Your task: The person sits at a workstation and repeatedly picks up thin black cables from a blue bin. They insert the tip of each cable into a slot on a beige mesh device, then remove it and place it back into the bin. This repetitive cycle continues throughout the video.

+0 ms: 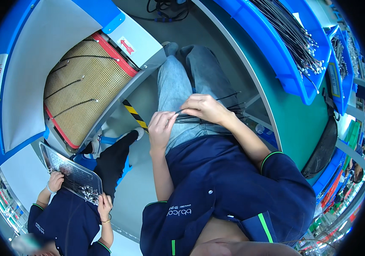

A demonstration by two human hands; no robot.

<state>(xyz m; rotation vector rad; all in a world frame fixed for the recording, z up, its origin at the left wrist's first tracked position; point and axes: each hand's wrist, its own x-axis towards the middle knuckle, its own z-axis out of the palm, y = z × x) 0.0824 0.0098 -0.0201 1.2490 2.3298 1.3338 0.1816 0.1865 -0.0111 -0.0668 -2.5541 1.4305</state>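
Observation:
Above my lap, my left hand (161, 126) pinches one end of a thin black cable (178, 112). My right hand (206, 107) is closed on the same cable, just to the right, with its fingertips close to the left ones. Part of the cable is hidden by the fingers, and its end is too small to make out. Under both hands, a loose bundle of similar black cables (191, 121) lies across my thighs, some sticking out to the right past my right wrist.
At left, a machine's mesh conveyor belt (73, 131) carries several black cables. A co-worker below it holds a metal tray (74, 170) with small parts. On the right, a green table (295, 123) bears a blue bin (272, 55) full of black cables and a black pouch (322, 149).

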